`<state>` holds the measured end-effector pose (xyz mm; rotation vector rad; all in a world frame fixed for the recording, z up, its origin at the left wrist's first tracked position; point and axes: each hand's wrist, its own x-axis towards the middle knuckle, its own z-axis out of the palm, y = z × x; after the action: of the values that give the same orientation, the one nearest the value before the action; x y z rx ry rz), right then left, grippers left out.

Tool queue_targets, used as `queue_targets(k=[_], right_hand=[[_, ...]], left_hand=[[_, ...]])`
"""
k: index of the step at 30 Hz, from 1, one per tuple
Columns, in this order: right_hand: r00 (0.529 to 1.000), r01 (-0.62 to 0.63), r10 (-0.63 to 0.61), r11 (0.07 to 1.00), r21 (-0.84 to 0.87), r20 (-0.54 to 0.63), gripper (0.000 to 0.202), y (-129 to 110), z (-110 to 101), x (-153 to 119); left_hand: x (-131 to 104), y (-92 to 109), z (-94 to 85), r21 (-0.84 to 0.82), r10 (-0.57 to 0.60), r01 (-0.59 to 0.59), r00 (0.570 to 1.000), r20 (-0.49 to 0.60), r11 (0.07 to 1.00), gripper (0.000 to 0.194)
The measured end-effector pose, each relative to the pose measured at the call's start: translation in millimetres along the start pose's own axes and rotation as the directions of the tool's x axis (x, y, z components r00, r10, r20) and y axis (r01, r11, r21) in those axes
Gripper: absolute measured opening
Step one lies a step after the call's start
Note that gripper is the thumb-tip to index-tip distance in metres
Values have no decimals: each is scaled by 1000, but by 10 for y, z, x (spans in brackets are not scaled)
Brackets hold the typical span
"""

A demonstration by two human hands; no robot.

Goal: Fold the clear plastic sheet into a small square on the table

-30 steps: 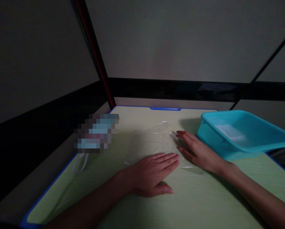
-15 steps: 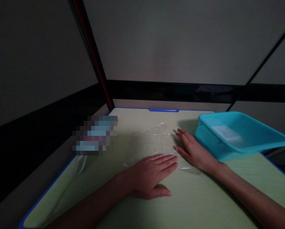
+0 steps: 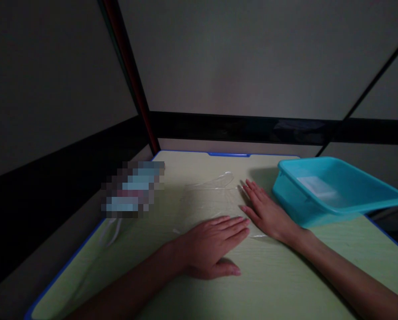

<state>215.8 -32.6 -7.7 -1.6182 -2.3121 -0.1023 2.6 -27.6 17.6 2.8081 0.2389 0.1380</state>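
A clear plastic bag (image 3: pixel 205 200) lies flat on the table, its looped end pointing toward the far edge. My left hand (image 3: pixel 215 249) rests flat across the bag's near edge, fingers stretched to the right and thumb apart. On the bag's right side lies my right hand (image 3: pixel 265 211), palm down, with the fingers extended and the thumb spread toward the bag. Neither hand grips anything. Parts of the bag under both hands are hidden.
A turquoise plastic basin (image 3: pixel 305 200) stands at the right, close to my right forearm, with a white patch inside. At the left lies a blurred-out object (image 3: pixel 135 186) with a white cord (image 3: pixel 114 235). The pale green table (image 3: pixel 268 284) has a blue rim; walls stand behind it.
My right hand has shifted slightly left over the bag's right side, its fingers now closer together. My left hand has stayed almost still.
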Motion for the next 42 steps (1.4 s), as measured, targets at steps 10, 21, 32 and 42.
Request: queue_targets(k=[10,21,32,42], right_hand=[[999,17,-16,999,-34,29,57,48,64,-8],[999,2,-1,1000,-19,41,59,49,72,-1],[999,-12,9,997,70,41,59,84,81,6],[991,-51,43,997,61,129,62,78,-77,14]], left_hand=[[1,11,-66,-20,-71,70,996,-57,997,66],[-382,-115,-17,169,-425,428,904,-55,888,62],[-638,-162,-109,214,-708,711,698,-103,670,74],[37,-160,-172,248,-484,515,857,-177,821,62]])
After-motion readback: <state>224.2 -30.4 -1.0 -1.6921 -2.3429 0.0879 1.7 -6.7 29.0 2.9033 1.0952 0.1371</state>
